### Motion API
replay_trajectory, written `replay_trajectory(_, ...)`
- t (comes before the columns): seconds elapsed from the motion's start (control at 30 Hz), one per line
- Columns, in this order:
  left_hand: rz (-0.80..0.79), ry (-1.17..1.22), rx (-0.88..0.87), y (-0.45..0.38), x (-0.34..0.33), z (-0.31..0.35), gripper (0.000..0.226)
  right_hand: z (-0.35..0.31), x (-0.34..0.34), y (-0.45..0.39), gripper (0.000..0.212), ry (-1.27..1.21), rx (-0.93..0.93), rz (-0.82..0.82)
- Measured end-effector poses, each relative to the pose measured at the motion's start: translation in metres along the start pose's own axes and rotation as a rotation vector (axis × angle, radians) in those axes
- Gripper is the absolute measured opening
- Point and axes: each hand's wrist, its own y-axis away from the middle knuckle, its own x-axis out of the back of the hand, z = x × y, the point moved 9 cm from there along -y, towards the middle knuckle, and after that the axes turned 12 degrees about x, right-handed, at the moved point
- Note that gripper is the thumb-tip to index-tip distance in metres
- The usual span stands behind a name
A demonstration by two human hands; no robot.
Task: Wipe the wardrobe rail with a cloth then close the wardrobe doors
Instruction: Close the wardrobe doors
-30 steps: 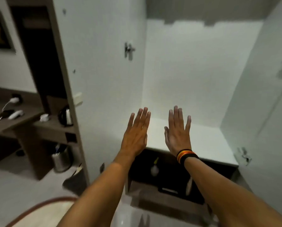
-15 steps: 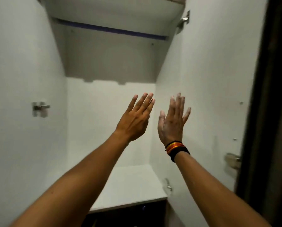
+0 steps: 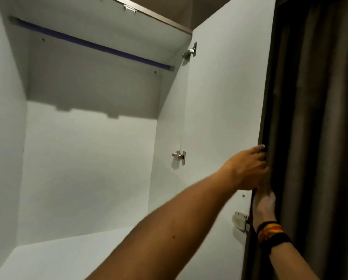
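1. Both hands are reaching to the free edge of the tall white flat-panel wardrobe door [image 3: 225,118], which is standing open on the right side.
2. The left hand [image 3: 247,168] is curling its fingers over that edge, up against the dark brown curtain [image 3: 314,118] just behind it.
3. The right hand [image 3: 264,203], with a black, orange and yellow woven wristband [image 3: 270,233], is gripping the same edge directly beneath the left, the two touching.
4. No cloth is showing in either hand, so I cannot tell whether one is tucked behind the door.
5. The long blue-purple wardrobe rail [image 3: 92,45] is sitting high above and well left of both hands, under the top shelf.
6. I'm judging the door stiff, smooth and fairly light on its silver metal hinges [image 3: 179,156]: gripping the outer edge looks best, fingers clear of the hinge side.
7. The rail looks rigid and slick, so a cloth should be wrapping round it.
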Motion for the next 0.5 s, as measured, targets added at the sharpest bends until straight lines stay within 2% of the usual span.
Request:
replay_trajectory(0.1, -0.002, -0.044, -0.079, 0.015, 0.006, -0.005, 0.039, 0.007, 0.004, 0.009, 0.027, -0.079, -0.112, 0.098)
replay_trajectory(0.2, 0.096, -0.096, -0.158, 0.043, 0.01, -0.021, 0.037, 0.007, -0.014, 0.045, 0.032, -0.161, -0.208, 0.188)
replay_trajectory(0.27, 0.182, -0.124, -0.19, 0.071, 0.011, -0.037, 0.035, -0.002, -0.039, 0.076, 0.032, -0.26, -0.227, 0.191)
replay_trajectory(0.4, 0.245, -0.124, -0.178, 0.143, 0.006, -0.087, 0.042, -0.015, -0.098, 0.132, 0.022, -0.403, -0.246, 0.078)
replay_trajectory(0.5, 0.184, -0.138, -0.179, 0.195, -0.004, -0.122, 0.04, -0.015, -0.15, 0.164, 0.018, -0.424, -0.263, -0.087)
